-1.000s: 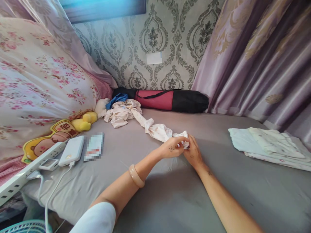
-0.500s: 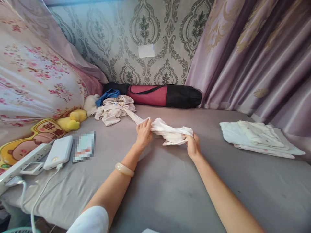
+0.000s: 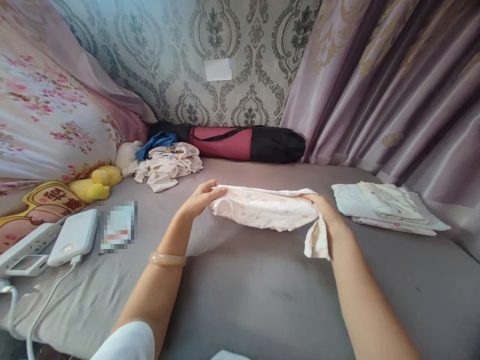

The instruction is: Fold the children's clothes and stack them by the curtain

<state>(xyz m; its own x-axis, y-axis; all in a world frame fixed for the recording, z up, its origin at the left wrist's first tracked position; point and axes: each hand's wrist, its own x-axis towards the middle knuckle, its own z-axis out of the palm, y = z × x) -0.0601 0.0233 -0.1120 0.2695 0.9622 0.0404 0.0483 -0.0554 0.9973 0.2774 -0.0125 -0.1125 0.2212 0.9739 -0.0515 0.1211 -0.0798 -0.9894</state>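
Note:
A pale pinkish-white garment (image 3: 266, 207) with a faint print is stretched sideways over the grey sheet. My left hand (image 3: 202, 197), below a wrist with a pale bangle (image 3: 167, 259), pinches its left upper corner. At the other end my right hand (image 3: 328, 212) grips the right upper corner, and a narrow strip like a sleeve dangles beside that wrist. The cloth sags between both hands; its exact cut cannot be made out. Farther back on the left lies a crumpled heap of light clothes (image 3: 170, 165) with a blue cloth (image 3: 155, 144) on it.
Folded clothes (image 3: 390, 207) lie stacked at the right. Along the wall rests a red and black long bag (image 3: 225, 144). To the left are yellow plush toys (image 3: 93, 185), a white power bank (image 3: 73, 237) with its cable, a power strip (image 3: 32, 245) and a blurred packet (image 3: 118, 227).
My hands have moved apart, spreading the bunched garment wide. The part that trailed to the heap has come away from it. The view has shifted slightly to the right.

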